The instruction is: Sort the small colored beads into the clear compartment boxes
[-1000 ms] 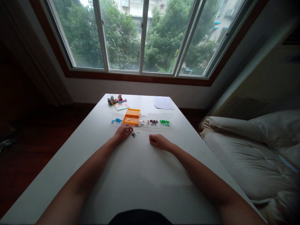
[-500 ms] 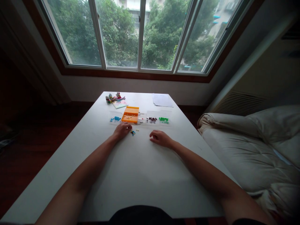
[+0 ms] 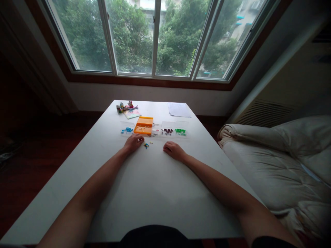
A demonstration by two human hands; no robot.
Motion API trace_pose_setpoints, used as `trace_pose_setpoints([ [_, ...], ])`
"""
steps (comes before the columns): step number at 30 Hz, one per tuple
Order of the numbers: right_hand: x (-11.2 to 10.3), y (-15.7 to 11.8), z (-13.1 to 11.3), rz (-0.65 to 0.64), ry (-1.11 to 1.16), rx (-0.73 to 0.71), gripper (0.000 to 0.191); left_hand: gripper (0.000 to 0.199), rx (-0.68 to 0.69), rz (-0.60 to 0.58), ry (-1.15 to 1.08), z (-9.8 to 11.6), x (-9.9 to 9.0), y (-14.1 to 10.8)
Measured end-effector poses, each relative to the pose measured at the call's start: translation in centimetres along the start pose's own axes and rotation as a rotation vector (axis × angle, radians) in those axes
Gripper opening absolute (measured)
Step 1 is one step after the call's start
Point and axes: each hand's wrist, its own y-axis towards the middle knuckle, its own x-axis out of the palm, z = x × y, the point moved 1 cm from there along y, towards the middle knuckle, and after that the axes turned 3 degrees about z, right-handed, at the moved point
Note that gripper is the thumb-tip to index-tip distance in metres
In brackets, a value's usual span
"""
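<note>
My left hand [image 3: 133, 142] rests on the white table [image 3: 155, 193], its fingers curled and thumb close to them; anything between the fingertips is too small to make out. Just to its right lies a small cluster of blue, yellow and dark building bricks [image 3: 146, 145], with a few tiny pale bricks [image 3: 151, 142] beside it. My right hand [image 3: 174, 151] lies on the table further right, fingers folded in and nothing visible in them. Beyond the left hand stands an open orange case [image 3: 143, 129] with small pieces inside.
Clear trays hold blue bricks [image 3: 127, 130], dark brown bricks [image 3: 167, 131] and green bricks [image 3: 180, 131]. At the back left are small toy figures [image 3: 124, 107] and a pastel booklet [image 3: 132, 114]. White paper [image 3: 179, 110] lies back right. A beige sofa [image 3: 274, 165] flanks the table.
My right hand has shifted slightly left and its fingers have folded in closer. My left hand stays nearly in place beside the brick cluster.
</note>
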Motion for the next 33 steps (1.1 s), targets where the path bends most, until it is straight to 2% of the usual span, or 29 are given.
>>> trace_pose_setpoints([
  [9, 3.4, 7.6, -0.7, 0.076, -0.061, 0.025, 0.008, 0.014, -0.03, 0.015, -0.033, -0.5, -0.3, 0.0],
  [16, 5.4, 11.0, -1.9, 0.105, -0.02, 0.04, 0.007, 0.016, -0.049, 0.037, -0.018, -0.6, 0.1, 0.0],
  [20, 5.7, 11.8, -2.0, 0.138, 0.065, 0.062, 0.011, 0.015, -0.08, 0.05, 0.005, -0.5, 0.0, 0.0],
  [26, 5.1, 10.7, -1.4, 0.216, 0.296, 0.161, 0.019, 0.013, -0.068, 0.043, 0.034, 0.0, -0.4, -0.1],
  [33, 5.1, 10.6, -1.8, 0.138, 0.27, 0.034, 0.024, 0.014, -0.037, 0.015, 0.002, 0.0, -0.3, 0.0],
])
